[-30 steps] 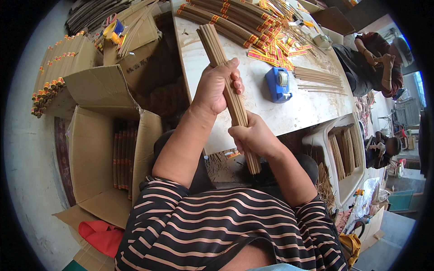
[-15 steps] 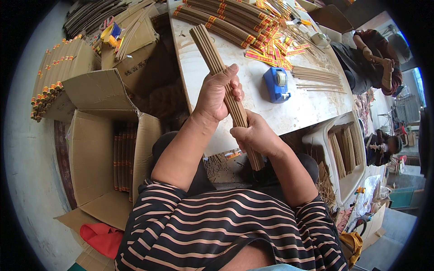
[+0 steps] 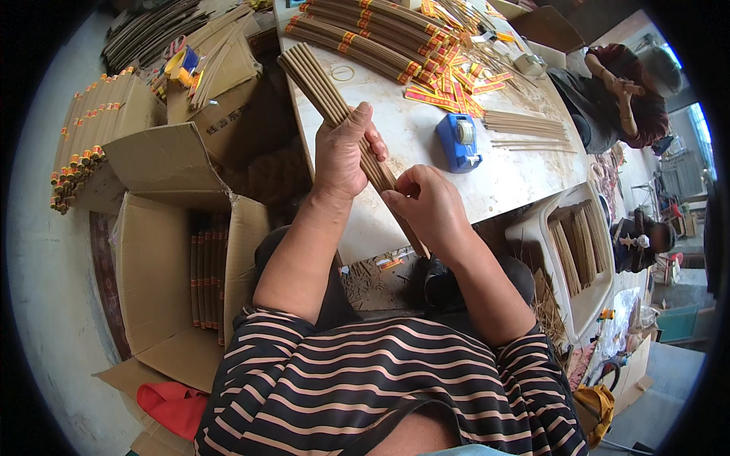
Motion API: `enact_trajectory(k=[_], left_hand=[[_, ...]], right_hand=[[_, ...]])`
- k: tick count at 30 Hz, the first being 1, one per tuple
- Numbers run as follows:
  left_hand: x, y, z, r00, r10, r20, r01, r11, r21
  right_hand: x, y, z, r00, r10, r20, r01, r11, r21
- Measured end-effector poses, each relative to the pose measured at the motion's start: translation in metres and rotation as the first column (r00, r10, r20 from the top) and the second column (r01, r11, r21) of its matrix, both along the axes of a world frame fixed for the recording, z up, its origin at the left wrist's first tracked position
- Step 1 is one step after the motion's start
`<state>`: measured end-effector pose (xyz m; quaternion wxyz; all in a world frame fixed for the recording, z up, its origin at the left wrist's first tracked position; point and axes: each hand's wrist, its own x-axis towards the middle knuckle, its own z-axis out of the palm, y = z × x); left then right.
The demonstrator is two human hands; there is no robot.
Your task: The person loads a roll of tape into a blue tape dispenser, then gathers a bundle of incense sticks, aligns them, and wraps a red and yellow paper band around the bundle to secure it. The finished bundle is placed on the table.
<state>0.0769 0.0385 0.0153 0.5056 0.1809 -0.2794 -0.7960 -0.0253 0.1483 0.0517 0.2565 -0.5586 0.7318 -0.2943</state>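
A bundle of thin brown incense sticks (image 3: 315,82) slants across in front of me, its far end over the table. My left hand (image 3: 342,158) is closed round its middle, thumb on top. Just below, my right hand (image 3: 432,204) is curled with thumb and forefinger against the bundle; its other fingers are folded and partly hidden. The bundle's lower end points down between my knees. On the table lie a thin loop like a rubber band (image 3: 342,73) and a blue tape dispenser (image 3: 459,143).
Banded stick bundles (image 3: 365,42), red-and-yellow labels (image 3: 456,90) and loose sticks (image 3: 528,126) lie on the white table (image 3: 487,190). An open cardboard box (image 3: 156,266) stands at left, a white tub (image 3: 582,304) of sticks at right. Another person (image 3: 620,99) sits at far right.
The bundle has shifted slightly left and tilted more. My right hand has loosened from round the lower part into a pinch against it, its knuckles raised.
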Motion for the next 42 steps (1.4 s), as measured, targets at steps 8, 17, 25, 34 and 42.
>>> enact_trajectory(k=[8,17,25,34,42], left_hand=[[0.006,-0.009,-0.003,0.997,-0.025,-0.072,0.030,0.997,0.064],[0.034,-0.040,-0.011,0.986,0.148,-0.083,-0.137,0.983,0.123],[0.047,-0.051,-0.009,0.971,0.182,-0.154,-0.132,0.948,0.289],[0.028,-0.038,-0.005,0.996,0.038,-0.086,-0.017,0.972,0.232],[0.009,-0.010,0.006,0.996,0.046,0.077,-0.056,0.991,0.120]], right_hand=[[-0.012,-0.007,0.011,0.952,0.090,0.292,-0.133,0.982,0.131],[-0.062,0.032,0.027,0.909,0.154,0.388,-0.251,0.944,0.215],[-0.071,0.024,-0.005,0.993,-0.033,0.116,0.003,0.967,0.253],[-0.056,-0.013,-0.068,0.842,-0.122,-0.525,0.015,0.979,-0.205],[0.024,-0.018,-0.012,0.991,0.110,-0.076,-0.088,0.964,0.252]])
